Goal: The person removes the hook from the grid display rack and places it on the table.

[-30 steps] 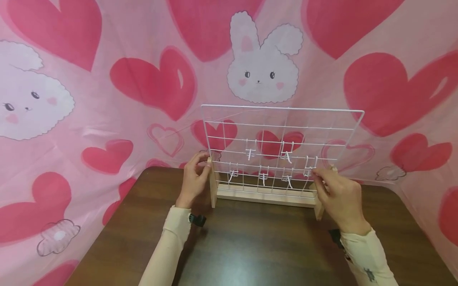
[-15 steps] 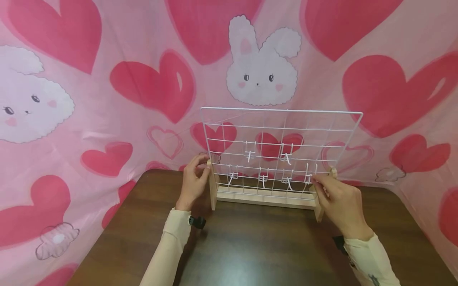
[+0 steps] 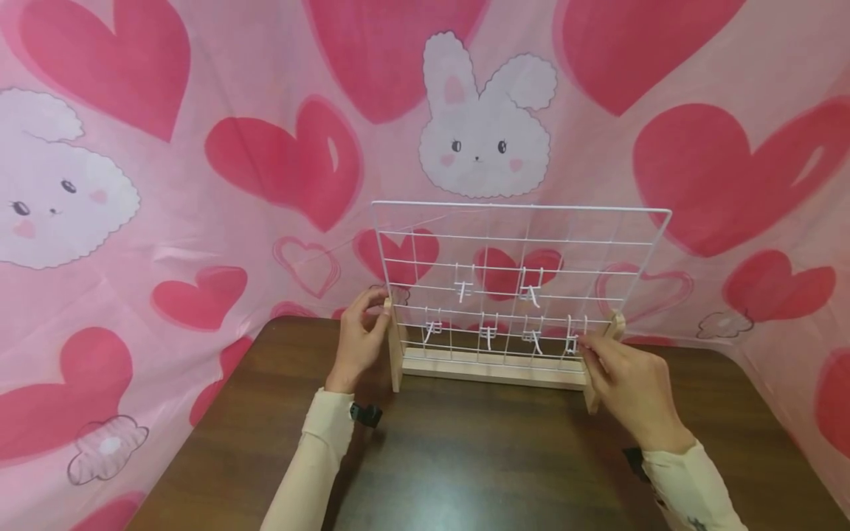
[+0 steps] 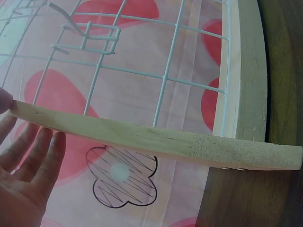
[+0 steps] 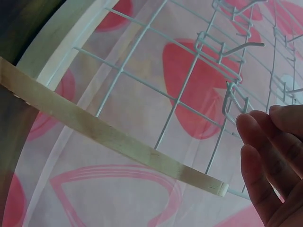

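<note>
A white wire grid panel (image 3: 521, 206) stands upright in a light wooden stand (image 3: 491, 370). My left hand (image 3: 358, 343) holds the stand's left side post (image 4: 118, 134), thumb on one side and fingers on the other. At the panel's lower right, my right hand (image 3: 634, 383) pinches a white wire hook (image 3: 571, 344) between thumb and fingertips. The right wrist view shows this hook (image 5: 230, 90) up against the grid wires; whether its upper ends sit over a wire is hard to tell. Three hooks (image 3: 488, 335) hang to its left in the lower row, and two (image 3: 463, 290) higher up.
The stand rests near the back of a dark brown wooden table (image 3: 425, 457). Behind and beside it hangs a pink cloth (image 3: 265, 74) printed with hearts and rabbits. The right side post (image 5: 113, 139) rises close to my right fingers.
My right hand has lowered the hook a little along the panel, its upper ends now near a lower wire. My left hand keeps its hold. The head view has shifted slightly.
</note>
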{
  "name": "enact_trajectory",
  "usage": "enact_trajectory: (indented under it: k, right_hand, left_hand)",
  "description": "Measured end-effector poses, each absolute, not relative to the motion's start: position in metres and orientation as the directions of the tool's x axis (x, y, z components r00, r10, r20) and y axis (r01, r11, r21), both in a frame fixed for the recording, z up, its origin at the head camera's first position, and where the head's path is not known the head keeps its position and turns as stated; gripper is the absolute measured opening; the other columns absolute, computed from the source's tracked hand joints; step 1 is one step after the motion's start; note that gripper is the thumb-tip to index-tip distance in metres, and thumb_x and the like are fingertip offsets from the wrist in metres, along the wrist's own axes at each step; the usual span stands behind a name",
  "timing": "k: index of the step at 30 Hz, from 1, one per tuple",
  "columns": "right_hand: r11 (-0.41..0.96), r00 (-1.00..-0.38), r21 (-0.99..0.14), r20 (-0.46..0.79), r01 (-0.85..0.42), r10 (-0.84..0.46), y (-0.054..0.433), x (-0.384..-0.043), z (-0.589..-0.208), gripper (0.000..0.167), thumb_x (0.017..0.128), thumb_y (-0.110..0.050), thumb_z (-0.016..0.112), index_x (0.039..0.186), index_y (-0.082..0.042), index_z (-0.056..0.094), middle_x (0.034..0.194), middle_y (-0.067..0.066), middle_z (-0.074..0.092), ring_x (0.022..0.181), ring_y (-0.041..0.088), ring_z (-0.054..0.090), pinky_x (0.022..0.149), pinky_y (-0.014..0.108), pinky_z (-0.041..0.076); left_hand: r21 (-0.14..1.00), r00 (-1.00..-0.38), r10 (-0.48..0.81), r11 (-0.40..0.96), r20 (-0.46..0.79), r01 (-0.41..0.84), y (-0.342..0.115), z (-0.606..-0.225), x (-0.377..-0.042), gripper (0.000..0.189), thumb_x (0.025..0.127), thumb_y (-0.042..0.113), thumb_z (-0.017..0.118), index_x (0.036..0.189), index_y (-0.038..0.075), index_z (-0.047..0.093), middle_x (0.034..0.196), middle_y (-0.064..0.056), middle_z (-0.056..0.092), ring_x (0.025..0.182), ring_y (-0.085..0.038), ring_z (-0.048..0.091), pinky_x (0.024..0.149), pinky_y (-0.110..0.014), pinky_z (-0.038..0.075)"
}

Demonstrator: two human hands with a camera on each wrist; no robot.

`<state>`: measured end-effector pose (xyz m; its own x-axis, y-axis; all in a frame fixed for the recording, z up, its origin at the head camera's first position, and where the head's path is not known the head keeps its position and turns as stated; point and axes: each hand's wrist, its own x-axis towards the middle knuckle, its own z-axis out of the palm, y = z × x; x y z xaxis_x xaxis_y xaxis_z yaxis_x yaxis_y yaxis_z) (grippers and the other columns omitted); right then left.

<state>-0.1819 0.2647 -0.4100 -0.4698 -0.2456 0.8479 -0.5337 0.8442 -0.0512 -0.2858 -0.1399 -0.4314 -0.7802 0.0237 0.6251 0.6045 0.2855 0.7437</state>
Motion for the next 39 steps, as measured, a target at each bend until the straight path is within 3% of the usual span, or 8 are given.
enact_trajectory:
  k: [2, 6, 9, 11, 20, 26, 33, 39]
  right_hand:
    - [0.846, -0.47, -0.044, 0.846, -0.531, -0.251, 0.266, -0.181, -0.412, 0.016, 0.096, -0.019, 0.064, 0.093, -0.008, 0.076, 0.069, 0.007, 0.074, 0.047, 0.022, 0.061, 0.043, 0.039, 0.042]
    - [0.849, -0.464, -0.017, 0.843, -0.529, -0.272, 0.267, -0.181, -0.415, 0.03, 0.104, -0.028, 0.057, 0.092, -0.008, 0.075, 0.07, 0.008, 0.075, 0.047, 0.02, 0.061, 0.042, 0.037, 0.042]
    - [0.849, -0.462, -0.001, 0.839, -0.529, -0.287, 0.267, -0.179, -0.417, 0.049, 0.111, -0.039, 0.044, 0.092, -0.007, 0.075, 0.071, 0.008, 0.076, 0.047, 0.019, 0.062, 0.042, 0.035, 0.043]
    - [0.848, -0.465, 0.004, 0.835, -0.531, -0.295, 0.266, -0.179, -0.418, 0.055, 0.112, -0.043, 0.039, 0.092, -0.007, 0.076, 0.072, 0.008, 0.076, 0.048, 0.019, 0.063, 0.042, 0.035, 0.045]
    - [0.846, -0.472, 0.026, 0.821, -0.532, -0.322, 0.263, -0.177, -0.427, 0.053, 0.113, -0.042, 0.036, 0.091, -0.01, 0.072, 0.072, 0.003, 0.075, 0.047, 0.015, 0.06, 0.041, 0.036, 0.044]
    - [0.843, -0.48, 0.021, 0.814, -0.538, -0.326, 0.261, -0.176, -0.432, 0.053, 0.113, -0.042, 0.036, 0.091, -0.011, 0.072, 0.074, 0.002, 0.076, 0.05, 0.016, 0.064, 0.041, 0.037, 0.045]
    - [0.841, -0.492, 0.034, 0.798, -0.54, -0.348, 0.26, -0.175, -0.434, 0.054, 0.113, -0.042, 0.035, 0.089, -0.01, 0.071, 0.072, 0.001, 0.075, 0.05, 0.012, 0.063, 0.041, 0.032, 0.045]
    - [0.841, -0.495, 0.036, 0.795, -0.54, -0.352, 0.258, -0.174, -0.437, 0.055, 0.113, -0.042, 0.035, 0.088, -0.009, 0.071, 0.072, 0.002, 0.076, 0.049, 0.012, 0.061, 0.04, 0.032, 0.045]
  left_hand:
    - [0.745, -0.78, 0.021, 0.281, 0.626, 0.606, -0.139, -0.431, -0.286, 0.03, 0.093, -0.009, 0.064, 0.123, -0.008, 0.067, 0.121, -0.022, 0.07, 0.108, -0.026, 0.067, 0.093, -0.025, 0.058]
    - [0.737, -0.77, 0.008, 0.283, 0.638, 0.614, -0.137, -0.431, -0.286, 0.03, 0.092, -0.012, 0.064, 0.121, -0.01, 0.067, 0.12, -0.026, 0.069, 0.11, -0.035, 0.067, 0.097, -0.046, 0.059]
    - [0.729, -0.763, 0.004, 0.292, 0.646, 0.619, -0.134, -0.427, -0.283, 0.029, 0.091, -0.014, 0.062, 0.12, -0.015, 0.065, 0.118, -0.032, 0.068, 0.111, -0.044, 0.066, 0.1, -0.065, 0.051]
    - [0.735, -0.769, 0.006, 0.29, 0.639, 0.613, -0.132, -0.421, -0.277, 0.029, 0.091, -0.015, 0.061, 0.12, -0.018, 0.064, 0.118, -0.034, 0.067, 0.111, -0.047, 0.064, 0.1, -0.069, 0.05]
    - [0.742, -0.78, 0.016, 0.295, 0.625, 0.601, -0.129, -0.405, -0.262, 0.029, 0.092, -0.013, 0.061, 0.12, -0.016, 0.064, 0.119, -0.031, 0.068, 0.111, -0.041, 0.066, 0.097, -0.063, 0.054]
    - [0.764, -0.801, 0.015, 0.288, 0.599, 0.577, -0.129, -0.407, -0.264, 0.029, 0.093, -0.012, 0.06, 0.122, -0.015, 0.064, 0.123, -0.034, 0.066, 0.113, -0.041, 0.065, 0.1, -0.056, 0.056]
    - [0.766, -0.799, 0.011, 0.278, 0.601, 0.58, -0.129, -0.407, -0.264, 0.03, 0.093, -0.013, 0.06, 0.122, -0.017, 0.063, 0.122, -0.035, 0.065, 0.114, -0.043, 0.064, 0.101, -0.065, 0.051]
    - [0.743, -0.78, 0.014, 0.294, 0.626, 0.601, -0.129, -0.404, -0.26, 0.028, 0.092, -0.013, 0.062, 0.12, -0.016, 0.064, 0.121, -0.034, 0.067, 0.111, -0.043, 0.066, 0.099, -0.059, 0.054]
